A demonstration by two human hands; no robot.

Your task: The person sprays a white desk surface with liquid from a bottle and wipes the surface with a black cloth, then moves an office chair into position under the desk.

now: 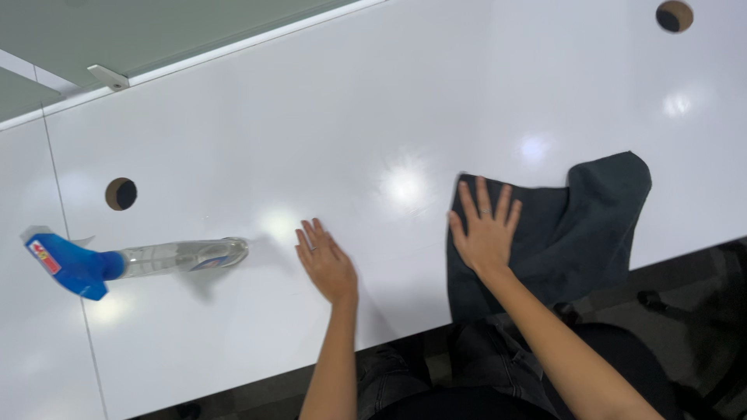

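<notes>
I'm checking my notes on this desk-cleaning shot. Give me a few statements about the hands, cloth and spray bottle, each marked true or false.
1. The right hand lies flat on the dark cloth. True.
2. The left hand grips the spray bottle. False: it is open, apart from the bottle, and holds nothing.
3. The bottle has a blue trigger head and a clear body. True.
4. The cloth is folded in a neat square. False: it is spread unevenly, and part of it hangs over the desk edge.
5. The desk has two round holes. True.
</notes>
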